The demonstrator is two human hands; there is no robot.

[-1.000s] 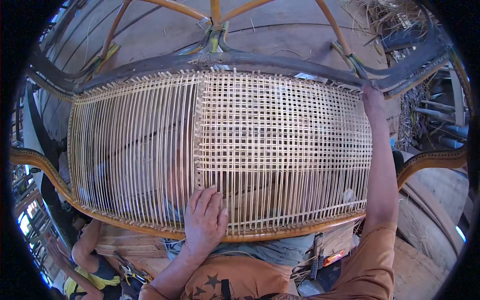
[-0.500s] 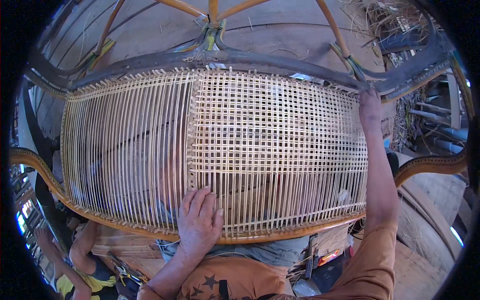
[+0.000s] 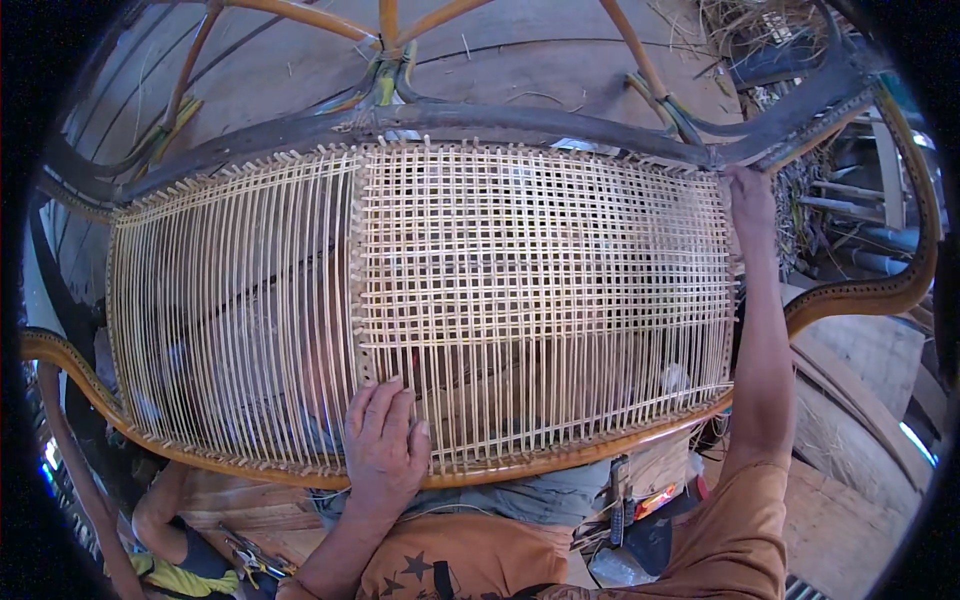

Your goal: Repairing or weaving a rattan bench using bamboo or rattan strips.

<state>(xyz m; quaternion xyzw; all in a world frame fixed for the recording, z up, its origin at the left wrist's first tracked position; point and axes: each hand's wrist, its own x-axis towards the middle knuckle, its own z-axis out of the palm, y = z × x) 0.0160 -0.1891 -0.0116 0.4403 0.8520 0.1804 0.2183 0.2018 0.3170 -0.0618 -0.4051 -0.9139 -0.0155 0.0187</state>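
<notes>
A wide cane seat panel (image 3: 540,240) is strung across a rattan bench frame (image 3: 300,474). Its right half is cross-woven in the far part, with single strands toward me; the left half has mostly lengthwise strands. My left hand (image 3: 384,445) lies over the near rail, its fingers stretched onto the strands at the lower end of the middle divider (image 3: 358,270). At the panel's far right corner, my right hand (image 3: 752,210) has its fingers curled over the frame; the fingertips are partly hidden, and any strand in them cannot be made out.
Curved rattan arms (image 3: 870,297) rise at both sides, and a dark curved rail (image 3: 270,145) runs along the far edge. Pliers (image 3: 250,555) lie at the lower left, near another person's arm (image 3: 160,515). Loose cane scraps (image 3: 690,30) and a clear plastic bag (image 3: 622,568) are also about.
The view has shifted, so the bench sits further left in it. My right hand has moved slightly right along the corner; my left stays by the divider. The other person's arm has moved.
</notes>
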